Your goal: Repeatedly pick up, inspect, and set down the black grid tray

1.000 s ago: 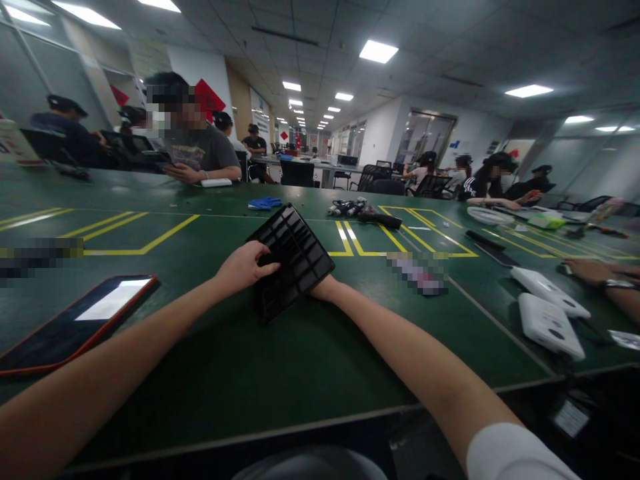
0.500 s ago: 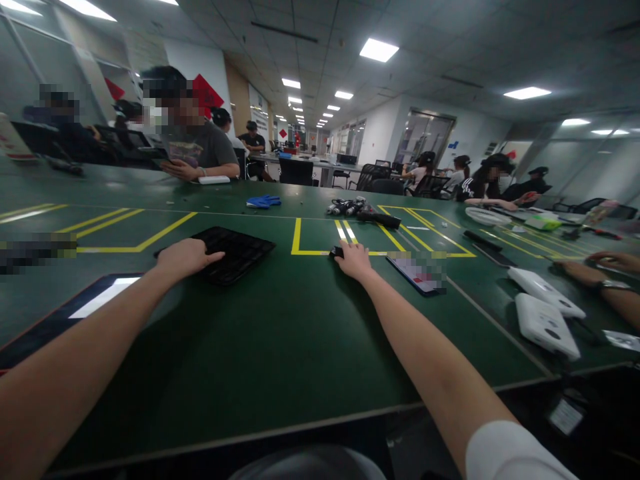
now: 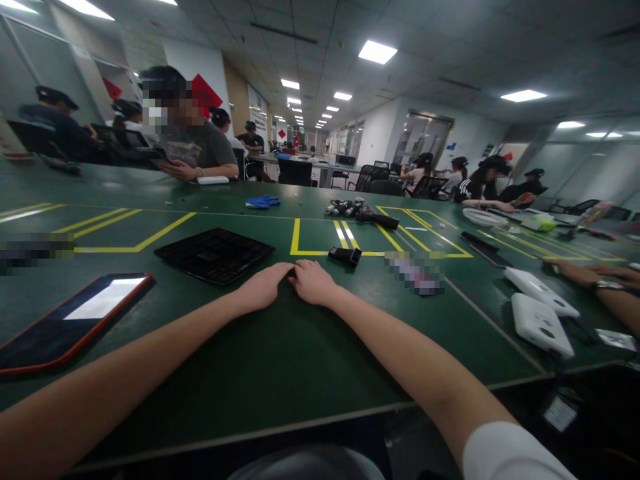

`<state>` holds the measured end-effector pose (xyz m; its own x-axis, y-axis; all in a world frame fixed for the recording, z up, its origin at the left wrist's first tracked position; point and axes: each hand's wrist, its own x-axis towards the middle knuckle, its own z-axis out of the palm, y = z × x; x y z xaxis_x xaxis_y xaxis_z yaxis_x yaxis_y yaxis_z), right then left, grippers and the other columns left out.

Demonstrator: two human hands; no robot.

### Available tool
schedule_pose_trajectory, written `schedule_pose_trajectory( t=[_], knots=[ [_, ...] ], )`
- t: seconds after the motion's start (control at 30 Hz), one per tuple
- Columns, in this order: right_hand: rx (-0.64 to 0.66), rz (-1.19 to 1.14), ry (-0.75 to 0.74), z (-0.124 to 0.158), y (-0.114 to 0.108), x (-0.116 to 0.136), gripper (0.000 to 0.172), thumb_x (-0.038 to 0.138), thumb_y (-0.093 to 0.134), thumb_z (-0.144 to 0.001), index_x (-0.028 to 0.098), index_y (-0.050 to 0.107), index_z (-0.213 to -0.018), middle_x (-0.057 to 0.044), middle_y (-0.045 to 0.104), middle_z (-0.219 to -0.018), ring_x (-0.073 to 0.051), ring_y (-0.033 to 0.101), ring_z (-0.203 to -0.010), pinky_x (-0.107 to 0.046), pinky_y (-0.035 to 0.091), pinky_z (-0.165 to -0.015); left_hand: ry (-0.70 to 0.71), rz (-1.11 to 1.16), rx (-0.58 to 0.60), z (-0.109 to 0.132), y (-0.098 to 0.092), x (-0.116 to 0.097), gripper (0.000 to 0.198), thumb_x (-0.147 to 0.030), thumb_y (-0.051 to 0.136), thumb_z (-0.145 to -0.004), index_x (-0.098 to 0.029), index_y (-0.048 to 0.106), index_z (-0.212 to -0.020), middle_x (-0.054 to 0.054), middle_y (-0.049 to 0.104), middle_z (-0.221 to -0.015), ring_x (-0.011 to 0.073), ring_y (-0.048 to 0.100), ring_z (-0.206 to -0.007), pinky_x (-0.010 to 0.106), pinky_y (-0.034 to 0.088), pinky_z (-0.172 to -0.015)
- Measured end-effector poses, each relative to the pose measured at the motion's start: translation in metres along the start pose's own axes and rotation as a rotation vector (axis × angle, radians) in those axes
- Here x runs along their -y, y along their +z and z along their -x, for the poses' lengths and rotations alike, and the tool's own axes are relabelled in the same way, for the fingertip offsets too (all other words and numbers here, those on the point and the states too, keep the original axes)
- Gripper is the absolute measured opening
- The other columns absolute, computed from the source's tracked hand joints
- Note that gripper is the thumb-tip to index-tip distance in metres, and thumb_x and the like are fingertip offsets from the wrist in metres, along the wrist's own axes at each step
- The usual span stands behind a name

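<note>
My left hand [image 3: 263, 285] lies palm down on the green table, fingers stretched to the right. Its fingertips meet those of my right hand [image 3: 314, 283], which also rests palm down with its fingers slightly bent. I see nothing held in either hand, though the undersides are hidden. Just beyond my left hand lies a flat black square tray-like piece [image 3: 217, 255] with a ribbed surface. A short black block-like object [image 3: 345, 256] sits behind my right hand, at the front yellow tape line. Neither hand touches these two things.
An orange-edged tablet or phone [image 3: 75, 323] lies at left, a blurred phone [image 3: 414, 273] at right. White devices [image 3: 543, 323] sit near a co-worker's hand [image 3: 575, 272]. Farther back are a blue glove [image 3: 263, 201] and tangled black cables [image 3: 350, 207]. A person [image 3: 200, 150] sits opposite.
My left hand has left the black tray-like piece and moved right. My right hand has let go of the black block-like object and come left and nearer. Both hands now meet in the middle.
</note>
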<state>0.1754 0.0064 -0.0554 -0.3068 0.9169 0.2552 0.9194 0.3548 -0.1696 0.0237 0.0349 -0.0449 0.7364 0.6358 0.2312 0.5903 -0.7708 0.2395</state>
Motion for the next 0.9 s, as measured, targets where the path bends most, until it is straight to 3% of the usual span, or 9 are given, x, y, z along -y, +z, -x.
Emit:
schedule_pose_trajectory(
  t=[0.2,0.27,0.37,0.43,0.53,0.63,0.73,0.83,0.9],
  knots=[
    [-0.062,0.018,-0.039,-0.005,-0.008,-0.013,0.034,0.024,0.038,-0.09,0.01,0.057,-0.115,-0.016,0.055,-0.124,-0.025,0.048,-0.116,-0.044,0.036,-0.099,0.03,-0.098,-0.11,0.007,-0.006,-0.002,0.043,-0.021,0.034,-0.086,-0.008,0.05,-0.124,0.017,0.05,-0.133,0.024,0.043,-0.126,0.043,0.033,-0.107],
    [-0.165,0.065,0.031,-0.004,-0.017,-0.028,0.036,0.024,0.038,-0.09,0.011,0.055,-0.119,-0.015,0.052,-0.127,-0.025,0.044,-0.12,-0.043,0.032,-0.103,0.107,-0.122,-0.134,0.015,-0.006,-0.016,0.041,-0.026,0.037,-0.087,-0.011,0.051,-0.123,0.015,0.049,-0.135,0.0241,0.041,-0.128,0.044,0.032,-0.107],
    [-0.294,0.174,0.247,0.003,-0.027,-0.057,0.044,0.026,0.041,-0.089,0.013,0.045,-0.13,-0.015,0.043,-0.137,-0.029,0.031,-0.13,-0.051,0.021,-0.107,0.294,-0.085,0.002,0.03,-0.005,-0.044,0.036,-0.031,0.04,-0.089,-0.017,0.056,-0.118,0.01,0.054,-0.131,0.0208,0.047,-0.122,0.04,0.038,-0.103],
    [-0.259,0.228,0.386,0.007,-0.029,-0.075,0.046,0.031,0.044,-0.087,0.014,0.043,-0.131,-0.016,0.041,-0.139,-0.033,0.027,-0.131,-0.057,0.018,-0.105,0.352,-0.083,0.065,0.036,-0.003,-0.06,0.035,-0.033,0.04,-0.089,-0.017,0.058,-0.115,0.01,0.056,-0.128,0.0209,0.05,-0.119,0.038,0.041,-0.1],
    [-0.111,0.202,0.503,0.011,-0.026,-0.091,0.043,0.038,0.044,-0.087,0.015,0.05,-0.123,-0.018,0.051,-0.127,-0.032,0.039,-0.122,-0.052,0.029,-0.1,0.362,-0.119,0.055,0.036,-0.003,-0.069,0.033,-0.029,0.038,-0.09,-0.015,0.06,-0.111,0.011,0.059,-0.122,0.0206,0.053,-0.113,0.036,0.044,-0.096],
    [-0.072,0.194,0.503,0.01,-0.023,-0.095,0.042,0.039,0.042,-0.087,0.013,0.053,-0.119,-0.018,0.056,-0.12,-0.03,0.045,-0.114,-0.041,0.036,-0.094,0.304,-0.231,-0.014,0.028,-0.008,-0.06,0.031,-0.024,0.035,-0.091,-0.014,0.061,-0.106,0.011,0.062,-0.113,0.0204,0.057,-0.101,0.036,0.047,-0.087],
    [-0.076,0.207,0.502,0.008,-0.024,-0.094,0.043,0.039,0.042,-0.087,0.012,0.054,-0.118,-0.017,0.057,-0.118,-0.03,0.046,-0.112,-0.038,0.037,-0.092,0.099,-0.391,-0.094,0.017,-0.017,-0.041,0.03,-0.025,0.038,-0.089,-0.012,0.058,-0.109,0.014,0.059,-0.109,0.0229,0.057,-0.093,0.036,0.048,-0.077],
    [-0.076,0.191,0.51,0.008,-0.024,-0.094,0.043,0.04,0.042,-0.087,0.013,0.054,-0.117,-0.016,0.057,-0.118,-0.03,0.046,-0.111,-0.038,0.038,-0.091,-0.118,-0.459,-0.027,0.011,-0.021,-0.022,0.029,-0.026,0.04,-0.088,-0.011,0.062,-0.1,0.016,0.059,-0.101,0.0232,0.058,-0.087,0.033,0.048,-0.067],
    [-0.077,0.187,0.511,0.008,-0.023,-0.095,0.042,0.041,0.042,-0.087,0.013,0.055,-0.117,-0.016,0.057,-0.118,-0.03,0.046,-0.111,-0.038,0.037,-0.091,-0.15,-0.448,0.041,0.01,-0.021,-0.014,0.027,-0.022,0.039,-0.088,-0.011,0.064,-0.089,0.014,0.06,-0.092,0.0219,0.059,-0.084,0.031,0.047,-0.066]
  ],
)
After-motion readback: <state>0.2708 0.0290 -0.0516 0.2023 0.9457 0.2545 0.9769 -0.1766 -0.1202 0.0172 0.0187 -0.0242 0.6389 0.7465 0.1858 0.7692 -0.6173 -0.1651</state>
